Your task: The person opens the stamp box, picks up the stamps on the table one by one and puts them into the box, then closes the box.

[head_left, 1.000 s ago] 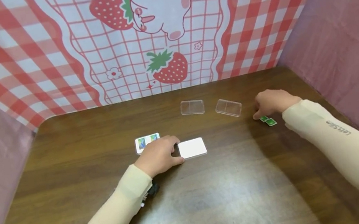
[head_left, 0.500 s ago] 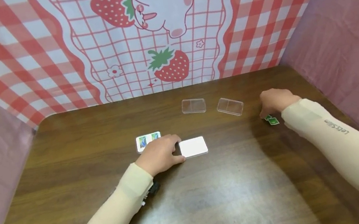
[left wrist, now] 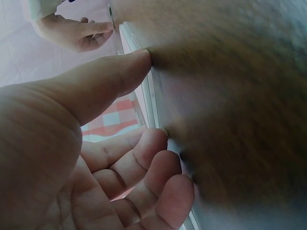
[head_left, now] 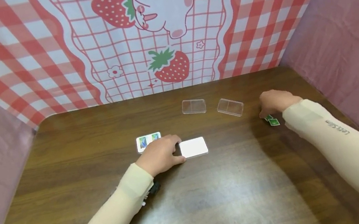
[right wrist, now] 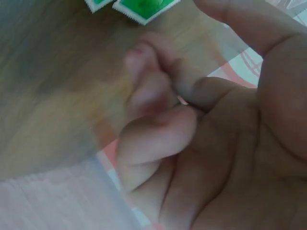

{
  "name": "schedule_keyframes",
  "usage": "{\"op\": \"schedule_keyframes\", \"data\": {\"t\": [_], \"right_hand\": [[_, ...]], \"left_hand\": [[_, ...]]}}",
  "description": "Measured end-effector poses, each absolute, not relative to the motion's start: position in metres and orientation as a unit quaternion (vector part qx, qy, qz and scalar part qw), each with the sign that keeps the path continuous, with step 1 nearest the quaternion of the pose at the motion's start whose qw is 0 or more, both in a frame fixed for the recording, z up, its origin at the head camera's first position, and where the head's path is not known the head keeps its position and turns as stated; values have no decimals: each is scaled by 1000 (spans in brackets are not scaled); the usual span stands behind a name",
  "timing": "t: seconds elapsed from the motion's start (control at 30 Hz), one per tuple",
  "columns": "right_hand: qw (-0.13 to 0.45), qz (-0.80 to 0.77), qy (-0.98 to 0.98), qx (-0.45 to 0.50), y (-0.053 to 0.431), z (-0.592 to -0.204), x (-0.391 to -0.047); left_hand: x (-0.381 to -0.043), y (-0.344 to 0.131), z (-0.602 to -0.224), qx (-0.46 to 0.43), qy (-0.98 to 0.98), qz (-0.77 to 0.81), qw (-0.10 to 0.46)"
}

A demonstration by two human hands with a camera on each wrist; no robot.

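With thumb and fingers at the left end of a flat clear case with a white card [head_left: 193,147], my left hand [head_left: 159,155] grips its edges on the table. In the left wrist view, the thumb and fingertips meet the case's thin edge [left wrist: 154,98]. At the right, my right hand [head_left: 276,101] reaches down to small green stamps [head_left: 273,122] with perforated edges. Its fingers are curled and blurred in the right wrist view, beside a green stamp [right wrist: 146,8]. The thumb tip is cut off there, so I cannot tell whether it pinches a stamp.
Behind the left hand lies a white-backed case [head_left: 142,142] with two colourful stamps, partly covered by the hand. Two clear divided cases, one [head_left: 194,106] left of the other [head_left: 230,107], lie farther back on the brown wooden table [head_left: 92,136]. Checked cloth rises behind.
My right hand has shifted slightly right at the green stamps, which show a little differently under its fingers. The left hand stays at the white-card case.
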State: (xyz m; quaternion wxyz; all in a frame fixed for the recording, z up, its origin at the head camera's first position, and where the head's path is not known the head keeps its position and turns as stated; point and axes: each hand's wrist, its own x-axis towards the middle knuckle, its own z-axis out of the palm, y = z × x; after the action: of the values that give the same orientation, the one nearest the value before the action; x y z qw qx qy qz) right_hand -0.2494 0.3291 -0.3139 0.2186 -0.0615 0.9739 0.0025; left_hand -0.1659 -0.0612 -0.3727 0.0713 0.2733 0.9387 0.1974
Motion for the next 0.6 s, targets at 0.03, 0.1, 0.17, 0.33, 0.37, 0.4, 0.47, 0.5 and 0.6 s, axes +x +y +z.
{"op": "schedule_keyframes", "data": {"t": [0.03, 0.1, 0.17, 0.33, 0.37, 0.4, 0.47, 0.5, 0.6], "right_hand": [[222, 3, 973, -57, 330, -313, -249], [229, 4, 972, -48, 332, -310, -247], [232, 3, 972, -38, 334, -309, -246], [224, -6, 974, -33, 333, -311, -246], [221, -7, 975, -35, 332, -311, -246], [219, -7, 975, -35, 332, -312, -246], [215, -9, 976, -33, 333, -314, -247], [215, -10, 976, -32, 333, -315, -248], [210, -14, 977, -34, 337, -319, -251]], "left_hand": [[-166, -61, -373, 273, 939, 198, 71], [-166, -61, -373, 273, 938, 199, 71], [-165, -61, -372, 273, 938, 199, 71], [-165, -62, -372, 275, 939, 197, 67], [-165, -62, -372, 275, 939, 197, 67], [-165, -62, -373, 275, 939, 197, 67], [-165, -62, -373, 275, 939, 196, 67], [-166, -62, -373, 275, 939, 195, 67], [-166, -62, -373, 273, 940, 194, 69]]}}
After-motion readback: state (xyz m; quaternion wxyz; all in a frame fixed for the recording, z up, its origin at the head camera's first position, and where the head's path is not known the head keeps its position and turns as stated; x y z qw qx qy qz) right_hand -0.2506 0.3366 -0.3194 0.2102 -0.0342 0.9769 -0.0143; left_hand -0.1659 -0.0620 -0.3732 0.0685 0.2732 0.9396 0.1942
